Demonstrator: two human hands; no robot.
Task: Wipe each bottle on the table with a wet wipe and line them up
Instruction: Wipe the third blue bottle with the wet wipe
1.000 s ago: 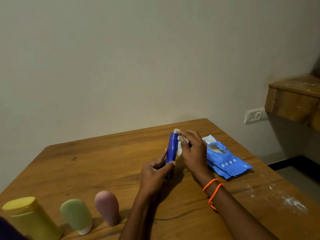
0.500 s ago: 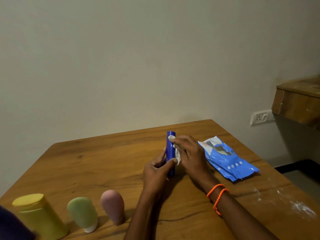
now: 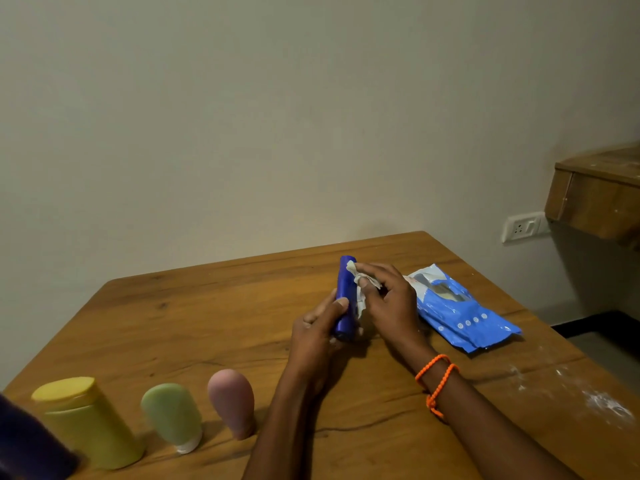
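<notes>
Wooden counter (image 3: 194, 317), blue bottle (image 3: 346, 299) mid-wipe.
Our left hand (image 3: 317, 336) clamps it; right hand (image 3: 388, 299) pinches the wet wipe (image 3: 360, 289). We'd rotate while stroking.

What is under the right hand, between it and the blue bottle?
A crumpled white wet wipe lies under the right hand, pressed against the blue bottle. The fingers cover most of the wipe; only its edges show.
</notes>
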